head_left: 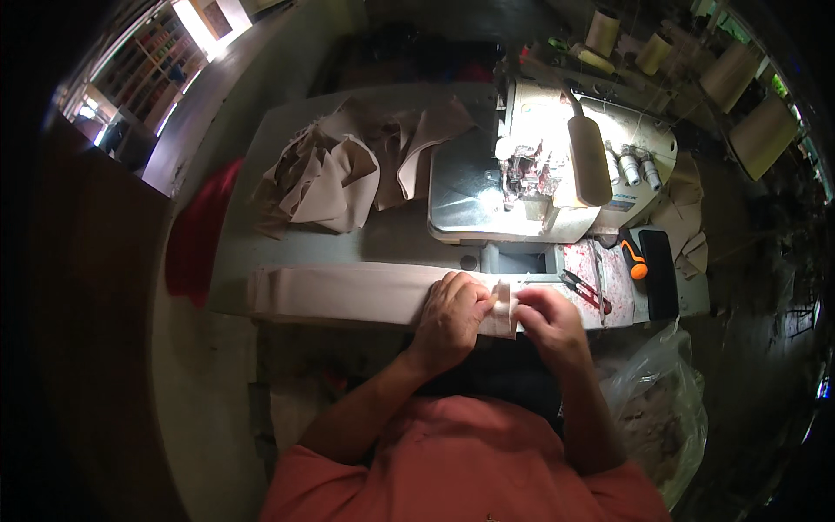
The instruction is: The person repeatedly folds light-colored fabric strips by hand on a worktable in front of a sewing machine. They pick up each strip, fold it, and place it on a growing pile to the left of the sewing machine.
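A long, folded strip of beige fabric lies along the front edge of the sewing table, seemingly in several layers. My left hand rests on its right part, thumb and fingers closed on a small fold. At the strip's right end my right hand has its fingers curled in a pinch at the fabric edge. What lies between those fingertips is partly hidden. Just beyond the hands stands an overlock sewing machine, its lamp lighting the needle area.
Crumpled beige fabric pieces lie on the table's far left. Red-handled thread snips, an orange-and-black tool and a black flat case sit at right. Thread cones stand behind. A clear plastic bag hangs below.
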The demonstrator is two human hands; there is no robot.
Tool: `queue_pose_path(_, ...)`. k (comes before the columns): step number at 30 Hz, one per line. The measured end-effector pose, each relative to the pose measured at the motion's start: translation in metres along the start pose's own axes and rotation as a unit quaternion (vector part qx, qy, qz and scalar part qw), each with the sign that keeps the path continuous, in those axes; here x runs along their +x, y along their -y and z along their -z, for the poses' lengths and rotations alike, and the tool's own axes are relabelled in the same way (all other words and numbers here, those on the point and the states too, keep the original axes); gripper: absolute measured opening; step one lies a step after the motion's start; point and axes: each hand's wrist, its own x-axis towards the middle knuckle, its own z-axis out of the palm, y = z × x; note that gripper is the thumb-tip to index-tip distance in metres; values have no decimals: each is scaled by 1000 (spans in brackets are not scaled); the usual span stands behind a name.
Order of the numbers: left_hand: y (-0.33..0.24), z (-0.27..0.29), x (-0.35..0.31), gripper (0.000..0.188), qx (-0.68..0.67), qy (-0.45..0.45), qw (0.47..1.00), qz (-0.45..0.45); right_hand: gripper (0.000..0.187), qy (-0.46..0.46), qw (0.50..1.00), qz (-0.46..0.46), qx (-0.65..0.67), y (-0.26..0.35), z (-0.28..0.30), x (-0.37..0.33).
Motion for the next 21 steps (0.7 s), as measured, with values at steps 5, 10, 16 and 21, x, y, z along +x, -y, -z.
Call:
queue_pose_path(5, -30, 27, -27, 13, -129, 68, 987, 73, 7, 13, 989, 103, 110, 21, -20, 5)
queue_pose_path(10, 27, 87, -42, 46, -698, -366, 565, 244, 5, -43, 962, 80, 257, 38, -20, -9)
queue_pose_path(16, 23, 140, -15, 47, -423, -436, 785, 122, 16, 11, 963, -7, 270, 23, -18, 3)
queue_pose_path(21, -33, 52, 5, 61, 216, 78, 973, -32, 19, 75, 934, 25, 347, 39, -38, 5)
